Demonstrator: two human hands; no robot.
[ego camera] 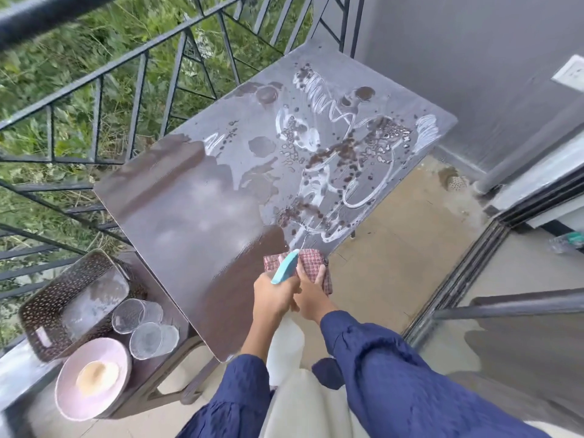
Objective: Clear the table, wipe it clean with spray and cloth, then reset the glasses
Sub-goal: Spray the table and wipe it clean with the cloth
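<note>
Brown table (189, 216) edge, right hand (311, 294) gripping cloth (313, 262), left hand (273, 298) gripping spray bottle (286, 267)

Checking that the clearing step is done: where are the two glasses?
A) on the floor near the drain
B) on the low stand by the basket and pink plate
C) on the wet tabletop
B: both glasses sit on the low stand, between the basket and the pink plate.

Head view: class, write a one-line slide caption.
Left hand holds the spray bottle, right hand holds the checked cloth at the streaky wet table.
</note>
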